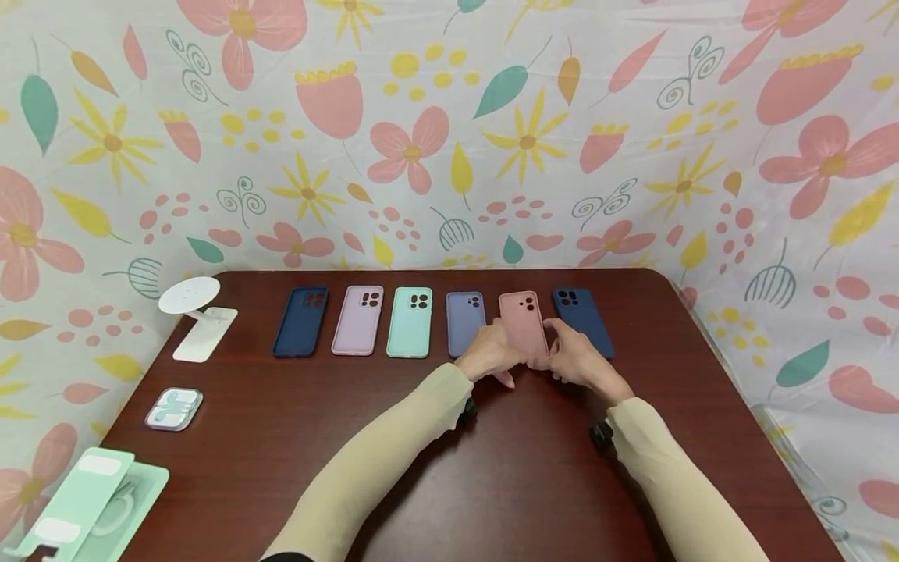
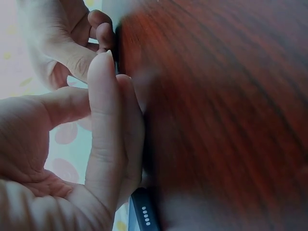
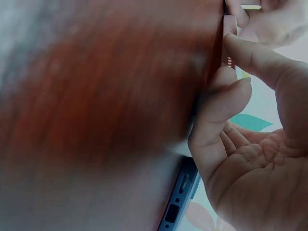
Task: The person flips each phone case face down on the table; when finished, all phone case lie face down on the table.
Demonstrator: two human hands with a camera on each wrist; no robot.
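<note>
A pink phone case point(image 1: 523, 320) stands in the row at the back of the table, camera cutouts up and facing the head camera. My left hand point(image 1: 493, 350) grips its lower left side; one finger sticks out below the case. At the lower right corner my right hand point(image 1: 572, 355) pinches the edge. In the right wrist view the thumb touches the rim of the pink case point(image 3: 229, 60), with the other fingers curled below. The left wrist view shows both hands close together, the case mostly hidden behind the left fingers. A dark blue case point(image 1: 586, 320) lies just right of the right hand.
Left of the pink case lie a grey-blue case point(image 1: 465, 320), a mint case point(image 1: 410, 324), a lilac case point(image 1: 358, 321) and a navy case point(image 1: 300, 321). Along the left edge are a white stand point(image 1: 200, 332), boxed earphones point(image 1: 174, 409) and mint packaging point(image 1: 91, 499).
</note>
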